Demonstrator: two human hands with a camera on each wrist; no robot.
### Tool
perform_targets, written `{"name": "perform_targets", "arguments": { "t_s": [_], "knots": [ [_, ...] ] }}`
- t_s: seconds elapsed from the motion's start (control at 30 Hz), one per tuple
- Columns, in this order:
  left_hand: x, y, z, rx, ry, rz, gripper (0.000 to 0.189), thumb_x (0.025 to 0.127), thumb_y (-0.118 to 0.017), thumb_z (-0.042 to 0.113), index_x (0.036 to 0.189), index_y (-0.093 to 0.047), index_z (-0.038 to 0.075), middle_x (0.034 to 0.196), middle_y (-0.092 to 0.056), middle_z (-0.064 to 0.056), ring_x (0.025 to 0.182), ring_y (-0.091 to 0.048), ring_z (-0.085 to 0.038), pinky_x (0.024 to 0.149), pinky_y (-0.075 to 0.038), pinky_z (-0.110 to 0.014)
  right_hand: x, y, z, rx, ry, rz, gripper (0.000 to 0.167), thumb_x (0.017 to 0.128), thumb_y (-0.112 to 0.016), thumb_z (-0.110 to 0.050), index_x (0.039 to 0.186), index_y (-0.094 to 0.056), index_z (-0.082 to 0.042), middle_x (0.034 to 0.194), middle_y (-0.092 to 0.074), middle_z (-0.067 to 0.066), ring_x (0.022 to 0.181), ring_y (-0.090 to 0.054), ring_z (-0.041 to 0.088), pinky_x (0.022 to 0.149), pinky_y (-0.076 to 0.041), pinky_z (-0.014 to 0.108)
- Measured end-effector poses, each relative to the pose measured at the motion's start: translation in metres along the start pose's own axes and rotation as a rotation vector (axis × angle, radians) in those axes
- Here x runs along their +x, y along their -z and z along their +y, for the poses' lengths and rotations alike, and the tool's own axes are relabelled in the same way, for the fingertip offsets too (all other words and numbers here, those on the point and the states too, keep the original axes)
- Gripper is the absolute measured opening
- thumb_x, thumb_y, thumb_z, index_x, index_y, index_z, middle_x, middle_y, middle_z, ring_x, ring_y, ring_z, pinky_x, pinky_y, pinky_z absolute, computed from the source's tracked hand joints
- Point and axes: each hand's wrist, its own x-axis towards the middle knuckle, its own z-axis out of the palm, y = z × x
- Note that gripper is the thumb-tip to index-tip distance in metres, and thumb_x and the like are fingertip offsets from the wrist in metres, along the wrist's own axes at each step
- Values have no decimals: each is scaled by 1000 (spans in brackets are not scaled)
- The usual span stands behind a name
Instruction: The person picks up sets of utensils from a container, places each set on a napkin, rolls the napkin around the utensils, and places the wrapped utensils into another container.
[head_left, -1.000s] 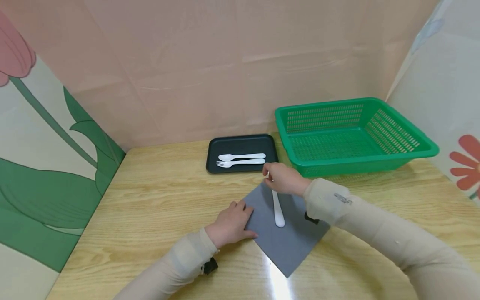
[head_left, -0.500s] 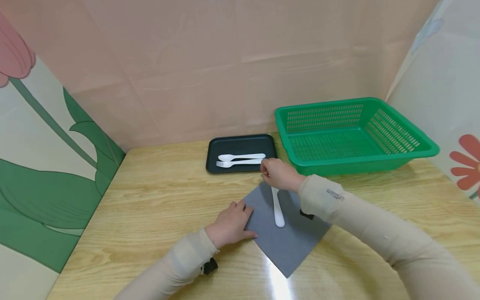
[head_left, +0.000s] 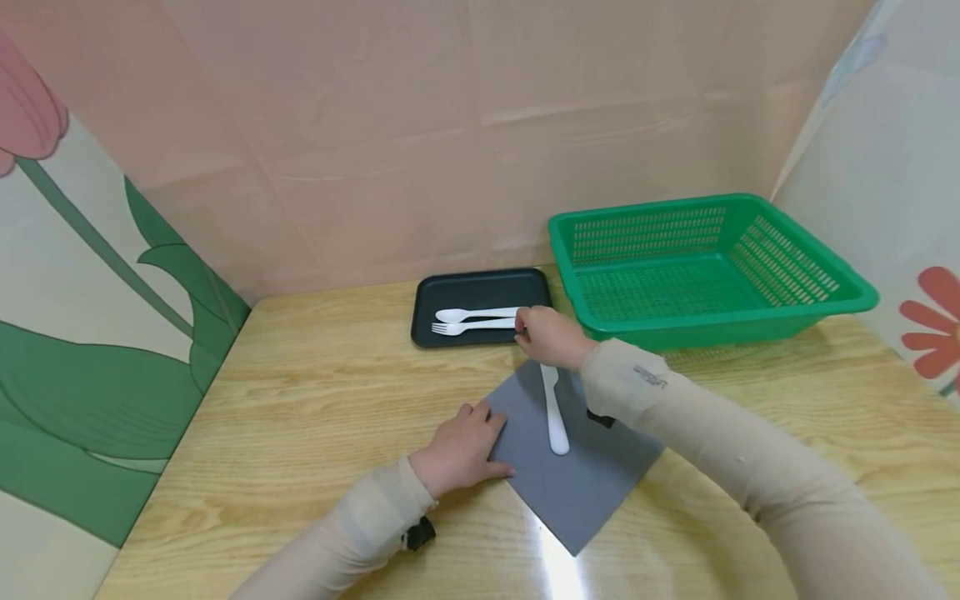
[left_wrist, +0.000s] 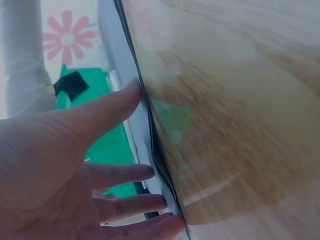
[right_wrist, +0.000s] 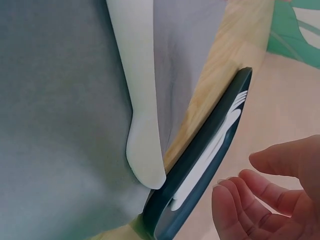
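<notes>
A grey folded napkin [head_left: 577,504] lies turned like a diamond on the table, with a white plastic knife [head_left: 555,417] on it. My left hand [head_left: 459,450] rests at the napkin's left edge with fingers spread. In the left wrist view its fingertips touch the layered edge [left_wrist: 150,120]. My right hand [head_left: 553,336] hovers at the near right corner of a black tray [head_left: 483,292], covering the handle ends of a white spoon [head_left: 453,316] and fork [head_left: 457,328] there. In the right wrist view its fingers [right_wrist: 230,205] are loosely bent, thumb apart, nothing between them.
A large green plastic basket [head_left: 712,321] stands at the back right, beside the tray. The wooden table [head_left: 315,375] ends at a pink sheet [head_left: 360,167] behind, with flower-printed sheets at both sides.
My right hand has moved left and away from me, from above the knife to the tray's near corner. The left hand, napkin and knife have stayed put.
</notes>
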Motion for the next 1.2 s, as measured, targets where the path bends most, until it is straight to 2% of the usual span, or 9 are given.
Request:
{"name": "perform_targets", "arguments": {
  "t_s": [0.3, 0.57, 0.73, 1.03, 1.2],
  "knots": [
    [1, -1, -1, -4, 2, -8, 68, 80, -67, 50, 129, -53, 5, 121, -55, -12, 103, -52, -24, 79, -51, -34, 9, -2, 2, -18, -1, 17, 12, 89, -59, -13, 95, -61, -3, 91, -64, 14, 77, -60, 24, 64, -49, 35],
    [1, -2, -1, -2, 5, -2, 68, 79, -68, 50, 128, -53, 6, 120, -55, -11, 102, -52, -23, 78, -50, -33, 18, -7, 7, -37, 1, 30, 13, 89, -59, -12, 97, -61, -2, 89, -62, 15, 72, -59, 24, 62, -48, 34],
    [3, -3, -1, 0, 7, -8, 69, 79, -67, 51, 129, -53, 6, 121, -54, -12, 103, -52, -23, 78, -50, -33, 24, -9, 11, -65, -9, 49, 14, 88, -60, -11, 98, -62, -2, 91, -63, 15, 76, -60, 26, 66, -50, 37],
    [2, -3, -2, 0, 5, -8, 68, 79, -67, 51, 129, -53, 6, 121, -55, -12, 103, -52, -23, 78, -50, -33, 33, -12, 15, -27, -20, 18, 18, 90, -58, -9, 105, -61, -1, 95, -61, 17, 76, -58, 25, 67, -49, 36],
    [2, -2, -1, -5, 6, -13, 68, 80, -67, 51, 129, -53, 6, 122, -54, -12, 104, -52, -24, 79, -50, -33, 36, -14, 18, -18, -24, 12, 19, 90, -58, -8, 107, -61, -1, 100, -60, 19, 84, -59, 28, 73, -50, 37]
  ]
}}
